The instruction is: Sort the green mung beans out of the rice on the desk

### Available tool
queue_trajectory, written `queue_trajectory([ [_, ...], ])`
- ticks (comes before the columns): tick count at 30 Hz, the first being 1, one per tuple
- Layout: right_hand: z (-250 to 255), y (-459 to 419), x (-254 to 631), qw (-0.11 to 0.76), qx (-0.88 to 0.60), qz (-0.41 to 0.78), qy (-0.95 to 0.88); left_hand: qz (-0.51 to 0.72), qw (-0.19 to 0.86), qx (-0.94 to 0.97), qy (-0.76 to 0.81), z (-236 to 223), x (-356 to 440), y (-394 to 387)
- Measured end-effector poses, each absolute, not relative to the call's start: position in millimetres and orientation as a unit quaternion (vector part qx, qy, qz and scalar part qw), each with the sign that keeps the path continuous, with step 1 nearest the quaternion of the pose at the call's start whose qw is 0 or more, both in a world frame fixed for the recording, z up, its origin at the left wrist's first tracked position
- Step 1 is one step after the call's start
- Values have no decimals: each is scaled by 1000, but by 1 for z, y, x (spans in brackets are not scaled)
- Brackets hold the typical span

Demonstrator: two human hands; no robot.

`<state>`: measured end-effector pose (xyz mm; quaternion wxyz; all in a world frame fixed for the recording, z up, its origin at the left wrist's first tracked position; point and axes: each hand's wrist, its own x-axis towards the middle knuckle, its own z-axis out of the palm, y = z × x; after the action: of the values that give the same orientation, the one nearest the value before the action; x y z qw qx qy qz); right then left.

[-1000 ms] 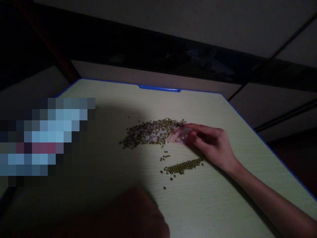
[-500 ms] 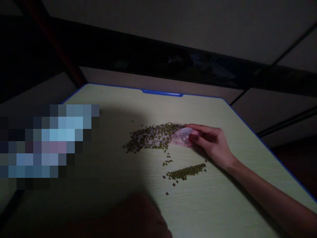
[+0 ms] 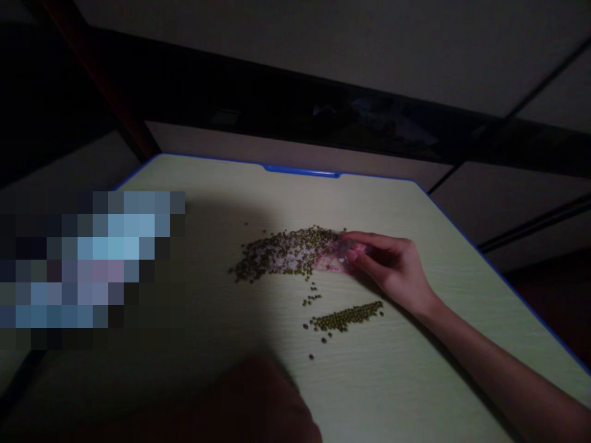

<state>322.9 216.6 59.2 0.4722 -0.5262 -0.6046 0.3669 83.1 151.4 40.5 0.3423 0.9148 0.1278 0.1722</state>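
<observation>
My right hand (image 3: 392, 264) is closed, with thumb and fingertips pinching a small clear plastic bag (image 3: 330, 261) with pink print. The bag touches the right end of a spread heap of green mung beans (image 3: 300, 246), mixed with small white grains (image 3: 281, 258). Nearer to me lies a narrow row of mung beans (image 3: 348, 317), with a few loose ones around it. My left hand (image 3: 263, 400) rests low in the picture in deep shadow, and its fingers cannot be made out.
The pale table (image 3: 221, 178) has a blue edge and a blue handle strip (image 3: 302, 171) at its far side. Behind it stand cabinet panels (image 3: 295, 144). A blurred-out patch (image 3: 92, 264) covers the left side. Shadow falls over the table's left half.
My right thumb has shifted slightly left, and the bag's raised part has folded down flatter under my fingers. The bean heap and the row look the same. My left hand has stayed put.
</observation>
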Motion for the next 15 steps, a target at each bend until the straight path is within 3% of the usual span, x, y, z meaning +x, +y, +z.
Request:
queue_trajectory([
  [15,57,215,323,451,-525,309,-653,170,360,909,125,44,84,153],
])
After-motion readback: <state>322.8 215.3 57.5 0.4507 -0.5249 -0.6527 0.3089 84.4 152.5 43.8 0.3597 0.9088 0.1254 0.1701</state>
